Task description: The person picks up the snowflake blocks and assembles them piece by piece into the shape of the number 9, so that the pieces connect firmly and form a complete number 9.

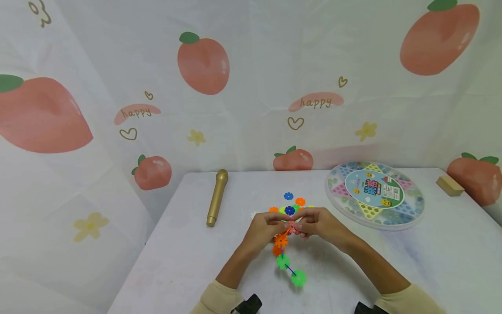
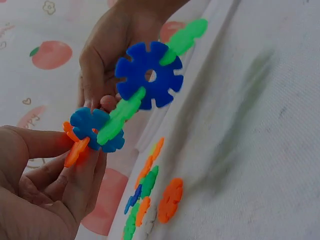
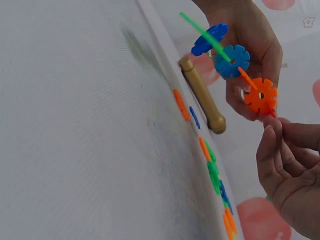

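My hands meet over the table (image 1: 176, 261): the left hand (image 1: 263, 229) pinches the upper end of the slotted-disc chain (image 1: 283, 262), the right hand (image 1: 322, 224) a pink disc (image 1: 292, 226). The chain trails toward the near edge. I'd match slot to slot, grip close, and press straight, sparing the lower joints any twist.

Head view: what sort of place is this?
Probably an indoor tabletop play or filming setup; the wider room isn't shown. Signs: white table, creased fruit-print backdrop behind it, linked toy discs.
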`<state>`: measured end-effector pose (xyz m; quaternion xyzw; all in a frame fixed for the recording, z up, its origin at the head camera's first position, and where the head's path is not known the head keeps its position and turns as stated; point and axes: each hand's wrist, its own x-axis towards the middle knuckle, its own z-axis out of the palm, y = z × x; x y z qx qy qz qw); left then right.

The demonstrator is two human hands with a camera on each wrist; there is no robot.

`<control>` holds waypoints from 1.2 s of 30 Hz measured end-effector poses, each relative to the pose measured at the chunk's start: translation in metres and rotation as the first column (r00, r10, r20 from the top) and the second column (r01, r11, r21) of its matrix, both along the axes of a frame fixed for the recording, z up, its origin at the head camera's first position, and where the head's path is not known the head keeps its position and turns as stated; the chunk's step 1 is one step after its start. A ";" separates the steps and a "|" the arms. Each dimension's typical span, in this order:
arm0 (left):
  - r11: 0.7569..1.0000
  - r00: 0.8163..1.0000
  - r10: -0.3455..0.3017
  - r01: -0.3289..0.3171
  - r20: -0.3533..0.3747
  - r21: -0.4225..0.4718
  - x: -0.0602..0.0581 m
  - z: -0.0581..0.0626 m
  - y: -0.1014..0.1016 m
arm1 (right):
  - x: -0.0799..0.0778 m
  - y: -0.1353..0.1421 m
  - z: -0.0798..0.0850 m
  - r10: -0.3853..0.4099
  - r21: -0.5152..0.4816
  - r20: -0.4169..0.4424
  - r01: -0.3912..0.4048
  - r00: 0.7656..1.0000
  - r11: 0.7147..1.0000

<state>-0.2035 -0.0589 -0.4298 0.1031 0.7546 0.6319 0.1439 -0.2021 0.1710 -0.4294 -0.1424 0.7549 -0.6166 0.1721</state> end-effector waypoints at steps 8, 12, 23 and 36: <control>0.999 0.999 0.034 -0.034 -0.002 -0.013 0.003 0.002 -0.023 | -0.009 -0.007 -0.009 0.060 0.092 -0.032 -0.057 0.998 0.994; 0.999 0.999 0.042 -0.042 0.010 -0.032 0.008 0.003 -0.037 | -0.013 -0.016 -0.015 0.154 0.195 -0.090 -0.134 0.984 0.972; 0.998 0.998 0.056 -0.054 0.034 -0.044 0.018 0.001 -0.058 | -0.016 -0.047 -0.014 0.296 0.383 -0.136 -0.226 0.945 0.896; 0.998 0.997 0.057 -0.056 0.054 -0.023 0.020 -0.003 -0.062 | -0.014 -0.058 -0.012 0.353 0.500 -0.134 -0.244 0.926 0.831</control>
